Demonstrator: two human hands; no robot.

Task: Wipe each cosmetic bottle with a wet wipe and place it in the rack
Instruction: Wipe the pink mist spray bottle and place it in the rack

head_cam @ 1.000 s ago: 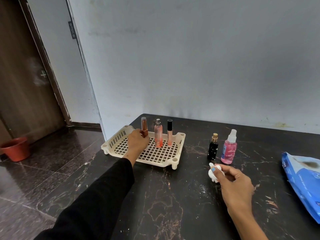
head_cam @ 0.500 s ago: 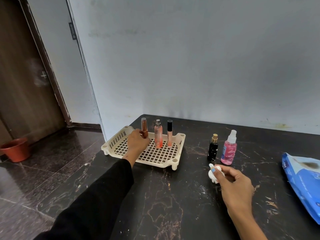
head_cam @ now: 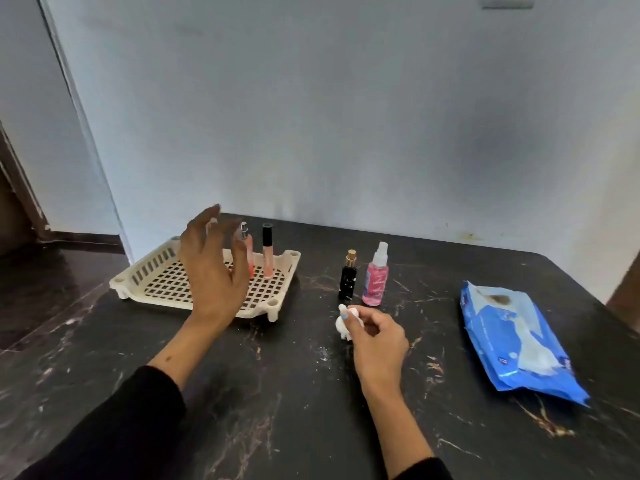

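Observation:
A cream plastic rack (head_cam: 152, 271) sits at the table's back left. An orange-pink spray bottle (head_cam: 248, 252) and a slim black-capped tube (head_cam: 267, 251) stand upright in it. My left hand (head_cam: 211, 268) hovers above the rack with fingers spread and nothing in it, hiding the rack's middle. To the right of the rack stand a black bottle with a gold cap (head_cam: 347, 280) and a pink spray bottle (head_cam: 376, 277). Just in front of them my right hand (head_cam: 375, 341) pinches a crumpled white wet wipe (head_cam: 343, 322) against the table.
A blue pack of wet wipes (head_cam: 512, 337) lies at the right on the dark marble table (head_cam: 277, 393). A pale wall runs close behind the table. At the left the table ends, with dark floor and a door frame beyond.
My left hand has let go of the brown bottle in the rack, lifted and opened. The view has turned right. The right hand still holds the wipe in the same spot.

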